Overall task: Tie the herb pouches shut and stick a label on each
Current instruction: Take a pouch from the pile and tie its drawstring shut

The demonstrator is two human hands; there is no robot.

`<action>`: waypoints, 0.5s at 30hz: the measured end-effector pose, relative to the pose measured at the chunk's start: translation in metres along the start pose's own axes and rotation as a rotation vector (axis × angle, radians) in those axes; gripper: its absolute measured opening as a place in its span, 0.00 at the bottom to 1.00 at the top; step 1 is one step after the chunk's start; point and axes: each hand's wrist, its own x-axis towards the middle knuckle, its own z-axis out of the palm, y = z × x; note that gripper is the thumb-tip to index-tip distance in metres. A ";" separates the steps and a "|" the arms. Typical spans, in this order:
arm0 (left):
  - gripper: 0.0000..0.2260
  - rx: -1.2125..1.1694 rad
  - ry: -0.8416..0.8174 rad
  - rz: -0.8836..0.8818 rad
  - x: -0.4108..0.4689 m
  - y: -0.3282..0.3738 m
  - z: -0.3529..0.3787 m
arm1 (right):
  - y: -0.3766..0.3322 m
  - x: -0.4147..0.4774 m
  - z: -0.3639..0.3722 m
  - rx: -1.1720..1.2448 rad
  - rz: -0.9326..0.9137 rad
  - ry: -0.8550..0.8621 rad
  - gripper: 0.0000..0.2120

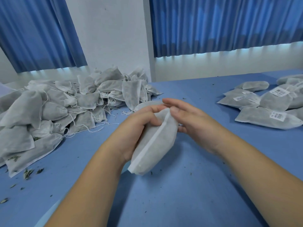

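Pouch (155,145) over the middle of the table (180,185), left hand (139,122) curled round it, right hand (185,115) touching its top with fingers straight. Bare pouches (65,104) heap at the left edge. Labelled pouches (265,102) lie at the right edge, with print on the white labels (278,116) too small to read.

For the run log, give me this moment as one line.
left hand grips pouch | right hand flat against pouch top | no label visible on it | unlabeled pile at left | labeled pouches at right
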 end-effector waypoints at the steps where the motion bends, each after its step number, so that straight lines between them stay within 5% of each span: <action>1: 0.20 0.029 -0.027 -0.014 -0.001 -0.001 0.000 | 0.000 -0.001 0.001 -0.034 0.007 -0.042 0.18; 6: 0.21 0.077 -0.118 -0.038 -0.005 0.001 0.002 | -0.008 -0.009 0.005 -0.285 0.056 -0.169 0.10; 15: 0.10 0.415 0.220 0.006 -0.006 -0.001 0.004 | -0.012 -0.010 0.002 -0.454 0.021 -0.022 0.07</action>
